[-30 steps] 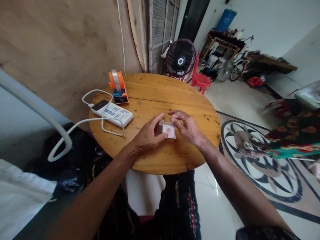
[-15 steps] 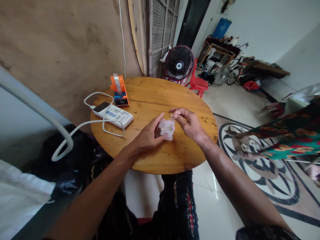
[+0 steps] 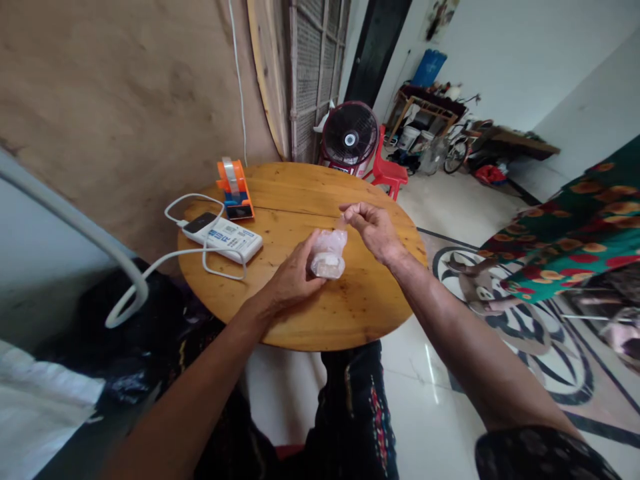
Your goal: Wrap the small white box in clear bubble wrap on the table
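Note:
A small package in pinkish, see-through plastic wrap (image 3: pixel 327 256) is on the round wooden table (image 3: pixel 320 320). My left hand (image 3: pixel 296 270) grips it from the left, thumb at the near side and fingers behind. Just beyond its upper right corner, my right hand (image 3: pixel 373 227) is closed in a pinch, with a thin clear bit of film (image 3: pixel 341 223) at the fingertips. Whether that film is tape or part of the wrap, I cannot tell. What lies inside the package is blurred by the plastic.
An orange and blue tape dispenser (image 3: pixel 235 190) stands at the table's far left. Nearer is a white power bank (image 3: pixel 227 239) with a looping white cable. Behind the table are a fan (image 3: pixel 350 133) and a red chair (image 3: pixel 389 170). A person in patterned green clothing (image 3: pixel 575 233) is at right.
The package has turned in my left hand, showing a different face. My right hand has drawn slightly up and away with the film. The person at right has shifted, and the view has moved a little.

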A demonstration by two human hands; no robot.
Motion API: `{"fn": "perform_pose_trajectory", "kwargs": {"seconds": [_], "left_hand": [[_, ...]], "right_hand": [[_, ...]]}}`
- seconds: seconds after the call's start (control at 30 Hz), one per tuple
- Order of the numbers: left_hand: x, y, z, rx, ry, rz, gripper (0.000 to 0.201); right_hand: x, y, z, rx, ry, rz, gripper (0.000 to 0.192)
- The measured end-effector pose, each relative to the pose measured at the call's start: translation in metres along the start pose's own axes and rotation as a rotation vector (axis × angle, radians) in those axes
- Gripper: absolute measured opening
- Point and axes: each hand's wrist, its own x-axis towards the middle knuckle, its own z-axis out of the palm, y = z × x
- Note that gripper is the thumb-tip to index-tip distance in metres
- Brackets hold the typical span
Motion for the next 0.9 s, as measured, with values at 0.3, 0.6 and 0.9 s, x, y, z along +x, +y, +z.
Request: {"fn": "perform_pose_trajectory", "kwargs": {"seconds": [0.3,0.6,0.9], "left_hand": [[-0.001,0.000,-0.003,0.119,-0.055,0.074,0.096],[-0.001,0.009,-0.009,-0.017,-0.100,-0.044,0.068],[0.001,0.012,-0.011,0.019,-0.119,-0.127,0.060]], "right_hand": [[0.036,0.005,-0.010,-0.151,0.103,0.116,0.015],[0.058,0.020,-0.016,-0.144,0.131,0.181,0.015],[0.083,0.073,-0.002,-0.080,0.170,0.307,0.017]]}}
